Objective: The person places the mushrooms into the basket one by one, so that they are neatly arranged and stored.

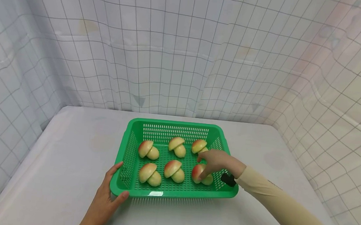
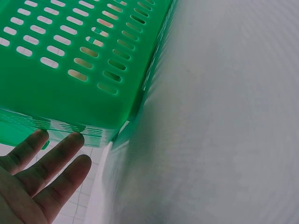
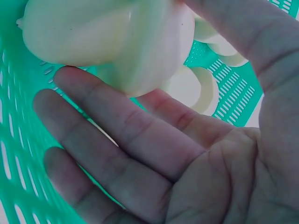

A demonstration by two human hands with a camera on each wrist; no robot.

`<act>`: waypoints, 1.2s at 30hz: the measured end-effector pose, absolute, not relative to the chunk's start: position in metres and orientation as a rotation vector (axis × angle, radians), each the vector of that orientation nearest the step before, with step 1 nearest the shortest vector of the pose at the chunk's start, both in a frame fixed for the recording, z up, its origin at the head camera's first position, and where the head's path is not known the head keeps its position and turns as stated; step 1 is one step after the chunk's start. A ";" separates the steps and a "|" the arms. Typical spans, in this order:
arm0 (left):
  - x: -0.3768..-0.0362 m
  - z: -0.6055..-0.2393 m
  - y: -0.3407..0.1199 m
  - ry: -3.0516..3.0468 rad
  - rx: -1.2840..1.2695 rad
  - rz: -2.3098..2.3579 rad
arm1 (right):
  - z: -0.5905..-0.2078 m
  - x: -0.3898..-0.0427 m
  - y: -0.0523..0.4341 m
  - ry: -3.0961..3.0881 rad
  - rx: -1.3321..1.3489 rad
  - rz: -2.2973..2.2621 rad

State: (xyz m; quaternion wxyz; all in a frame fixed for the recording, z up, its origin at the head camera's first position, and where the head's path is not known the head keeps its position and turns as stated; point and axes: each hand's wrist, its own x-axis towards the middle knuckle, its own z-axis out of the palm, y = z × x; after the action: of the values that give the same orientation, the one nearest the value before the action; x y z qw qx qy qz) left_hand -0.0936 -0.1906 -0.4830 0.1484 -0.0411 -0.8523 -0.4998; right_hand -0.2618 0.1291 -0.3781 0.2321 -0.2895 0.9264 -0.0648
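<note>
A green plastic basket (image 1: 172, 195) holds several toy mushrooms with red-and-yellow caps and pale stems. My right hand (image 1: 216, 161) reaches over its right side and holds the front-right mushroom (image 1: 207, 180) between thumb and fingers. In the right wrist view that mushroom (image 3: 70, 35) lies between the thumb and the index finger, and the other fingers stretch out below it. My left hand (image 1: 105, 196) spans the basket's front-left corner, thumb at the front rim and a finger at the left rim. The left wrist view shows three straight fingers (image 2: 51, 163) by the basket wall.
The other mushrooms sit in two rows; the back-right mushroom (image 1: 198, 145) is just beyond my right hand. A white-covered table (image 1: 76, 146) lies under the basket, with a white grid-patterned curtain (image 1: 178, 72) behind and at both sides.
</note>
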 end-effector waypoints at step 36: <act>-0.091 -0.480 -0.190 -2.459 -0.097 -1.461 | -0.364 -0.250 0.132 2.517 -0.770 -0.341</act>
State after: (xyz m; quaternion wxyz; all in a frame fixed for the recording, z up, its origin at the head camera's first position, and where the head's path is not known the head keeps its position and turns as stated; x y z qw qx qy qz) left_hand -0.0911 -0.1903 -0.4804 0.1394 -0.0335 -0.8507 -0.5056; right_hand -0.2498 0.1318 -0.3636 0.2413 -0.2815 0.9203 -0.1247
